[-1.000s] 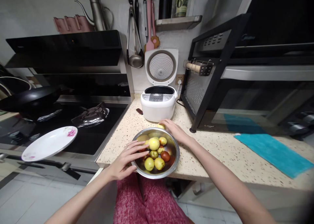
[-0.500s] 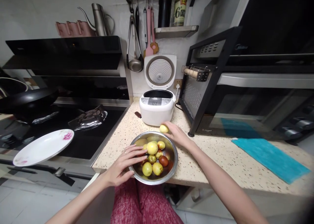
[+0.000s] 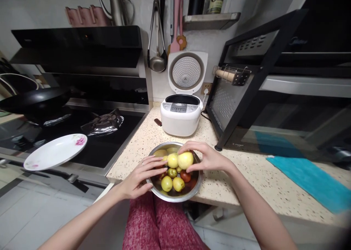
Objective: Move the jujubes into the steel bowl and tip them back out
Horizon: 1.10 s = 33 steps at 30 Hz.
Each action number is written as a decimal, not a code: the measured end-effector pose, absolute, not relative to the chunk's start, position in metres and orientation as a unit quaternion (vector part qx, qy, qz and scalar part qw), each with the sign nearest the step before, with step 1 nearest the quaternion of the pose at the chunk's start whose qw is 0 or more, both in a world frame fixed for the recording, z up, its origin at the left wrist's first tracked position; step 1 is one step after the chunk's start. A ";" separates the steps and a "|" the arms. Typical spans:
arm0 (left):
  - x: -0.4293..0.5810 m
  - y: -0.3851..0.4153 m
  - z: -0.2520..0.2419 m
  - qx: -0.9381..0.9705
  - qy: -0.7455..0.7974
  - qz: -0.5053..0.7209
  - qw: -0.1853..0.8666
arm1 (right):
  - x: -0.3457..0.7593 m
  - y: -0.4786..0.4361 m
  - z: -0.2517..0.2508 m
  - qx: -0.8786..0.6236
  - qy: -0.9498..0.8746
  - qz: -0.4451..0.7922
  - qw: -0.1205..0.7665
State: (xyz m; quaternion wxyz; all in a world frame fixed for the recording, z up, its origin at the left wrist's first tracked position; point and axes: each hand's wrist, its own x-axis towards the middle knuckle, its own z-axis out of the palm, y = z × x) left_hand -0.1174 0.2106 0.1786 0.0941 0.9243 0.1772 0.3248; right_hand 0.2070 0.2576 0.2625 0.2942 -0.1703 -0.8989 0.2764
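A steel bowl sits near the counter's front edge, holding several yellow-green jujubes and a red-brown jujube. My left hand lies across the bowl's left rim, fingers stretched out over the fruit inside and the thumb at the rim. Between the thumb and fingers of my right hand, a pale yellow jujube is pinched above the right side of the bowl. Fruit under my left fingers is partly hidden.
Behind the bowl stands a white rice cooker, its lid up. A flowered white plate projects over the stove's front edge at left. To the right are a black rack with an oven and a turquoise cloth on the counter.
My right hand has brought the jujube from beyond the bowl's far rim in over the bowl, toward me. My left hand stays at the left rim. The view has shifted slightly.
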 end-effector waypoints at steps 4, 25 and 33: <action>-0.117 0.210 0.179 0.923 0.178 0.329 0.095 | 0.201 0.251 0.260 -0.124 -0.903 0.327 0.250; -0.117 0.210 0.179 0.920 0.183 0.329 0.108 | 0.201 0.261 0.257 -0.140 -0.885 0.344 0.282; -0.117 0.213 0.176 0.916 0.167 0.347 0.111 | 0.210 0.270 0.258 -0.266 -0.825 0.328 0.374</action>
